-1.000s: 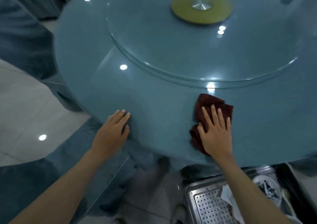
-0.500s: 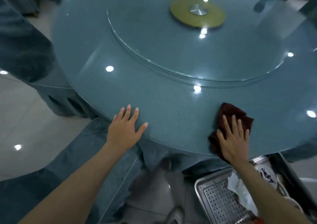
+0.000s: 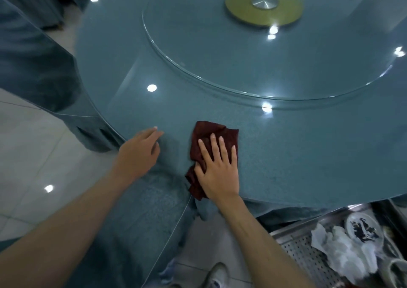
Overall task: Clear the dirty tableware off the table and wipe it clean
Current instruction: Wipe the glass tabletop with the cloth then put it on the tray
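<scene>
Tableware, a smeared dish (image 3: 362,228) among crumpled napkins (image 3: 343,252), lay in the perforated metal tray (image 3: 295,250) below the table (image 3: 286,151). The right hand (image 3: 218,173) pressed the red cloth (image 3: 211,133) near the table's front edge, fingers straight and spread. The left hand (image 3: 136,153) rested there with loose fingers. Half a second earlier the cloth sat farther right; it had slid close to the left hand.

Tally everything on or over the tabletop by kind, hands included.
hands: 2 (left hand, right hand)
cloth: 1
turntable: 1
total: 4
</scene>
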Motion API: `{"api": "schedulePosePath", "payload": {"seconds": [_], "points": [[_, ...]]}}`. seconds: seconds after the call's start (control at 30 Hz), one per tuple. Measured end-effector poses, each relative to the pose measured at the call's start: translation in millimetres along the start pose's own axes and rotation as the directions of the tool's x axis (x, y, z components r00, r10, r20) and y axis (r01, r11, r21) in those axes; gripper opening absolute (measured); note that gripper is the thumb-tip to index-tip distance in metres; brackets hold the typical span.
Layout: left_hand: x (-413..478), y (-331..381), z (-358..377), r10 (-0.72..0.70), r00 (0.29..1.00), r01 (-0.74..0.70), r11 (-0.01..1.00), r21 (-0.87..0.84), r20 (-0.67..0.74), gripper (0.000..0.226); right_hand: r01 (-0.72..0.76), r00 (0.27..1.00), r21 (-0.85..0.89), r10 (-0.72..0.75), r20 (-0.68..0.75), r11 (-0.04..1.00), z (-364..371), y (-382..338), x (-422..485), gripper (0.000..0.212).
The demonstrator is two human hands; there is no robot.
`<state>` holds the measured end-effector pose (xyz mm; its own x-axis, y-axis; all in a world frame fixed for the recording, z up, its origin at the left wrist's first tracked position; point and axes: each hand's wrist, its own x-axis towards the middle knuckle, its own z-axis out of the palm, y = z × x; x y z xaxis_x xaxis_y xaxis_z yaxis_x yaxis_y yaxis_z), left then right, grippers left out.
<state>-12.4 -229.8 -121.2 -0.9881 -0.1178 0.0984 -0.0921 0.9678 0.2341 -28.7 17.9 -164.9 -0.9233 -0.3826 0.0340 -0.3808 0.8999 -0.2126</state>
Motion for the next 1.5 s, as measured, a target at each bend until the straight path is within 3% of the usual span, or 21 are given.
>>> {"api": "schedulePosePath", "payload": {"seconds": [0.07,0.13,0.3,0.47,0.63,0.8,0.97,1.13,1.37,1.5], "points": [[6,-23,2,0.021,0.998,-0.026,0.996,0.085,0.066,0.053,0.069,0.997,0.012,-0.069,0.021,0.998,-3,18,1,0.069],[8,-36,4,-0.057,0.986,0.042,0.994,0.102,0.158,0.056,0.053,0.998,0.006,-0.054,0.019,0.999,-8,49,-1,0.069],[1,-32,18,-0.158,0.977,0.155,0.987,0.036,0.142,0.053,-0.255,0.965,-0.033,0.253,-0.066,0.966,-31,165,-22,0.069],[-2,-24,19,-0.16,0.987,0.159,0.987,0.027,0.035,0.059,-0.517,0.853,-0.019,0.514,-0.094,0.856,-49,234,-66,0.072],[-5,-37,19,-0.045,0.999,0.045,0.997,0.06,-0.012,0.052,-0.632,0.774,0.016,0.632,-0.049,0.775,-43,186,-54,0.075],[-1,-57,16,0.103,0.995,-0.102,0.993,0.06,-0.007,0.046,-0.545,0.837,-0.014,0.543,-0.069,0.838,-16,80,-17,0.077],[7,-105,-2,0.282,0.958,-0.285,0.95,-0.125,-0.043,0.038,-0.48,0.876,-0.035,0.477,-0.079,0.876,19,-63,51,0.075],[22,-198,-21,0.309,0.951,-0.308,0.95,-0.056,0.022,0.051,-0.443,0.894,-0.028,0.439,-0.088,0.896,44,-169,104,0.074],[77,-250,-42,0.293,0.945,-0.301,0.953,0.038,0.142,0.054,-0.361,0.93,-0.034,0.358,-0.079,0.932,46,-175,111,0.07],[116,-236,-47,0.336,0.925,-0.353,0.932,0.078,0.176,0.061,-0.486,0.866,-0.032,0.476,-0.151,0.874,41,-141,82,0.07]]}}
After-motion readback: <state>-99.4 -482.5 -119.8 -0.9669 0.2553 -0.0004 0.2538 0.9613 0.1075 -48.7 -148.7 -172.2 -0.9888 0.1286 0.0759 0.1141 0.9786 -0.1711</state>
